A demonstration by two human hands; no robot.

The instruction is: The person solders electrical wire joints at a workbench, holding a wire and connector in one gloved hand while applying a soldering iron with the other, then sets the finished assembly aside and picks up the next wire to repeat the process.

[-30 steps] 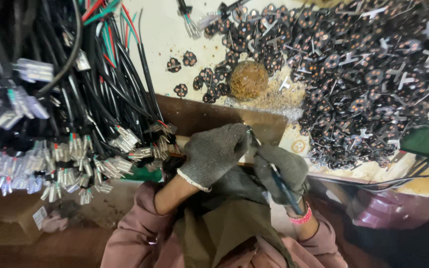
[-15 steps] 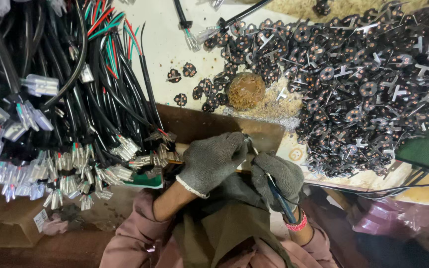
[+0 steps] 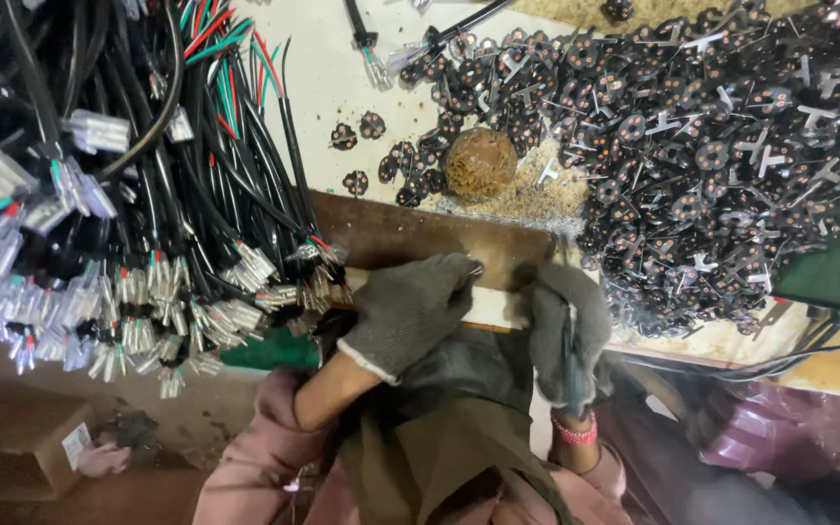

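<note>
We've got both hands in grey knit gloves here, fuzzy and worn. Our left hand [image 3: 408, 309] is curled over the brown wooden board [image 3: 410, 233] at the desk [image 3: 342, 87] edge, its grip pinched narrow on something tiny we can't make out. Our right hand [image 3: 568, 331] is wrapped tight round a thin dark tool [image 3: 570, 352], blade-like, running down the palm. To the left hangs a thick bundle of black cables [image 3: 148, 214] with red, green and white cores and shiny metal terminals [image 3: 196, 311]. To the right sits a big heap of small round black discs [image 3: 712, 156] with copper spots and metal prongs, plus a rough brown ball [image 3: 480, 163] on sawdusty crumbs. Compared with half a second back, the hands look barely shifted, still close together at the board.
</note>
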